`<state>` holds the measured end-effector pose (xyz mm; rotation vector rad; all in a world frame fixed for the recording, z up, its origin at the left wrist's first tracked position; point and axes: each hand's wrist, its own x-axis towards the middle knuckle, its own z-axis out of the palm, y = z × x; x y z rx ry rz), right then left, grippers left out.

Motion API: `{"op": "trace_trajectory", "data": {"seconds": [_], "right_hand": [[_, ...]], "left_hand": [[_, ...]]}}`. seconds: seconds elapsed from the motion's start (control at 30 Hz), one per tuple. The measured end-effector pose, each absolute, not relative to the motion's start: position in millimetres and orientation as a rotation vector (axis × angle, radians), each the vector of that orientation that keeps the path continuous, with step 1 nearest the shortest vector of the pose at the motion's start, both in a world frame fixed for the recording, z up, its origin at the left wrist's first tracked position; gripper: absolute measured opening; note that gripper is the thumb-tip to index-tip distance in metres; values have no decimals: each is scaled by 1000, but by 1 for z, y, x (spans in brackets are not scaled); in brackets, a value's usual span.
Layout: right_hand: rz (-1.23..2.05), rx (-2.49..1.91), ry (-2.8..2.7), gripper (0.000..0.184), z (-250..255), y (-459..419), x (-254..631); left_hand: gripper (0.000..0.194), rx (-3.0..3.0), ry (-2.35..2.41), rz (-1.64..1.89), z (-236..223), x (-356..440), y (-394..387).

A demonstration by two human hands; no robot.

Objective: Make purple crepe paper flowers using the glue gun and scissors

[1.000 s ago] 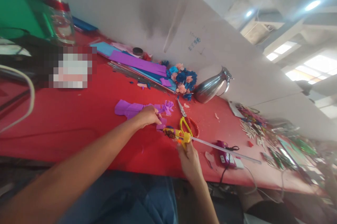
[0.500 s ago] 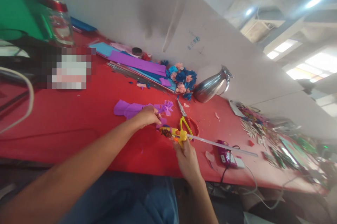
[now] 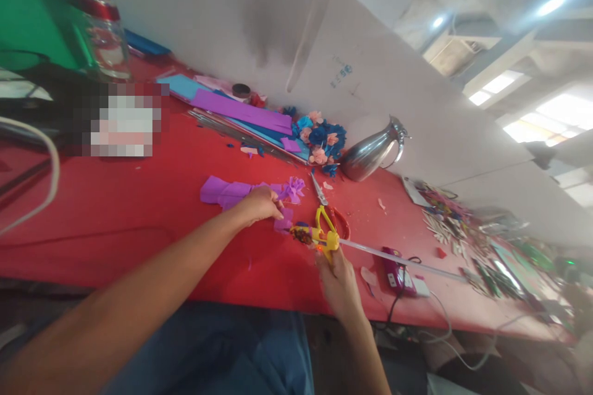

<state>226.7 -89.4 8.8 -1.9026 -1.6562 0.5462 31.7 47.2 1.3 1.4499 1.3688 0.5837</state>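
Observation:
My left hand (image 3: 263, 203) is closed on a strip of purple crepe paper (image 3: 231, 191) lying on the red table (image 3: 139, 216); a small purple paper flower (image 3: 295, 187) sits just past the fingers. My right hand (image 3: 340, 280) grips a yellow glue gun (image 3: 319, 237) with a long clear glue stick (image 3: 398, 258) sticking out behind it. The gun's nozzle points at a small purple piece (image 3: 284, 222) near my left fingers.
Red-and-yellow scissors (image 3: 331, 212) lie beyond the glue gun. Further back are coloured paper sheets (image 3: 241, 112), a bunch of blue and pink paper flowers (image 3: 322, 138), a steel jug (image 3: 373, 154) and a glass jar (image 3: 104, 30). A pink power strip (image 3: 396, 271) and craft scraps (image 3: 451, 222) lie right.
My right hand and the glue gun shifted slightly right and toward me after edging left half a second ago. The left hand stays on the purple paper.

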Motion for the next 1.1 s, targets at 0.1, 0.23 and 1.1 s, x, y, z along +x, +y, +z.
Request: {"op": "trace_trajectory", "data": {"seconds": [0.1,0.23,1.1], "right_hand": [[542,-1906,-1681,34,10,-89,226],[529,-1912,-1671,32,12,-90,229],[540,-1905,-1746,35,18,-85,214]], "left_hand": [[10,1443,1362,580,2,32,47],[9,1423,1347,594,3,31,46],[12,1474,1364,561,4,30,47]]}}
